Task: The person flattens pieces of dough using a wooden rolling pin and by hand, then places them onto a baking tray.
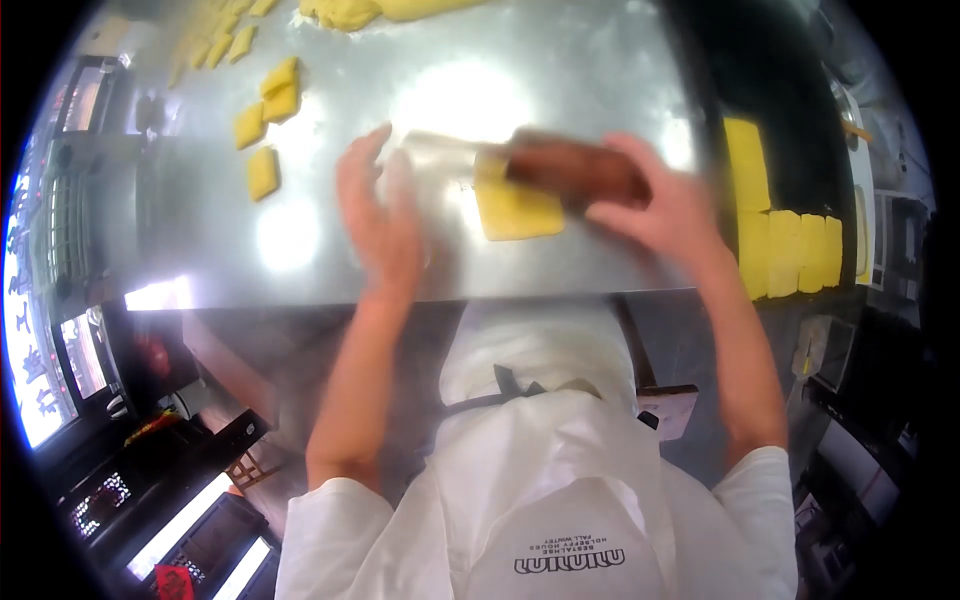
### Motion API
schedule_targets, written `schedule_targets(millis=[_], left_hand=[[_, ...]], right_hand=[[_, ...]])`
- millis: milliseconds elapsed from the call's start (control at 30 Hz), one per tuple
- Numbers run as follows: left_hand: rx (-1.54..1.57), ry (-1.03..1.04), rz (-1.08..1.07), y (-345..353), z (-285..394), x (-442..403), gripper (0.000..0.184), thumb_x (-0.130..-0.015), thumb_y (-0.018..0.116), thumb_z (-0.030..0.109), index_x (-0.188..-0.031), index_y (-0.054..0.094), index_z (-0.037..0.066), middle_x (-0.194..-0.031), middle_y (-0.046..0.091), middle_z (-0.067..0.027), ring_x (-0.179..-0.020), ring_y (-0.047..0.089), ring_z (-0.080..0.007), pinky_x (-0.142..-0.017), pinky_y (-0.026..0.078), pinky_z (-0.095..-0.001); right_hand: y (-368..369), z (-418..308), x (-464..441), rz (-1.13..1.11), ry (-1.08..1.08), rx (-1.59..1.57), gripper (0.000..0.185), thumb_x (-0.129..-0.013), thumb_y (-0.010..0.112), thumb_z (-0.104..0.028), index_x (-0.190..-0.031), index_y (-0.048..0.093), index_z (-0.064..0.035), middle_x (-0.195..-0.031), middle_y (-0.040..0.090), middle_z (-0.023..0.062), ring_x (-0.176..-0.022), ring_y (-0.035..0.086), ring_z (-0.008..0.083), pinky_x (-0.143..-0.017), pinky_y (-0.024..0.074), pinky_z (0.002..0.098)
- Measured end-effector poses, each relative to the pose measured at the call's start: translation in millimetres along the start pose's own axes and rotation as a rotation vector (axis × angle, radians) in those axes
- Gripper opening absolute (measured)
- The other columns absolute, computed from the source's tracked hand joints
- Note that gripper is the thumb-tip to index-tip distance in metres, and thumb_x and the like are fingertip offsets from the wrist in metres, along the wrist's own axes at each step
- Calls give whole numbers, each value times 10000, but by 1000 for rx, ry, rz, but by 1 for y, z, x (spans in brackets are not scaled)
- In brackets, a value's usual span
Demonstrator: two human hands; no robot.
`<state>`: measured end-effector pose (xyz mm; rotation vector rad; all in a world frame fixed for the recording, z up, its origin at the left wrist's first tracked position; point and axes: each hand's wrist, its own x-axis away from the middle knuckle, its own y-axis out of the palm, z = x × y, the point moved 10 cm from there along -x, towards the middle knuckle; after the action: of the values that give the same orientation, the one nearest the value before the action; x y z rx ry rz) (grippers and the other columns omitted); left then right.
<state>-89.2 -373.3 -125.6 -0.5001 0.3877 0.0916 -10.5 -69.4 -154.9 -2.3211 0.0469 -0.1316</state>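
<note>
A flat yellow sheet of dough (520, 215) lies on the metal worktop in front of me. Over its upper right part is a dark brown rolling pin (585, 170), blurred by motion. My right hand (660, 200) grips the pin at its right end, thumb below and fingers above. To the left of the dough, my left hand (385, 205) is held with fingers apart and nothing in it. A pale blurred streak, perhaps the pin's other end, reaches towards its fingertips; whether they touch, I cannot tell.
Several small yellow dough pieces (263, 173) lie at the left of the metal worktop (330, 270). A larger dough mass (345, 12) sits at the far edge. On the right, flattened dough sheets (785, 250) rest on a black surface (780, 80).
</note>
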Motion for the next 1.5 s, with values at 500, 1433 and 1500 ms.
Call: schedule_targets(millis=[500, 1433, 1500], left_hand=[[-683, -89, -557, 89, -106, -85, 341, -974, 596, 349, -1076, 685, 37, -765, 680, -181, -736, 678, -398, -682, 533, -517], [-429, 326, -577, 138, 31, 69, 819, -1013, 663, 379, -1568, 342, -130, -1644, 356, -316, -1532, 333, -477, -1288, 252, -497], [-421, 329, -573, 140, 29, 69, 785, -1024, 654, 372, -1575, 358, -103, -1644, 372, -296, -1531, 342, -461, -1284, 254, -499]], right_hand=[[39, -2, -142, -116, 12, 86, 569, -1050, 486, -520, -1035, 682, 14, -1049, 697, 291, -999, 648, 452, -928, 482, 493], [-18, 66, -17, 364, 394, -179, 742, -938, 681, -609, -1416, 601, -48, -1114, 747, 133, -987, 709, 285, -945, 521, 375], [-26, 62, -16, 391, 388, -89, 687, -953, 701, -537, -1412, 598, -35, -1117, 745, 150, -1002, 708, 310, -956, 524, 398]])
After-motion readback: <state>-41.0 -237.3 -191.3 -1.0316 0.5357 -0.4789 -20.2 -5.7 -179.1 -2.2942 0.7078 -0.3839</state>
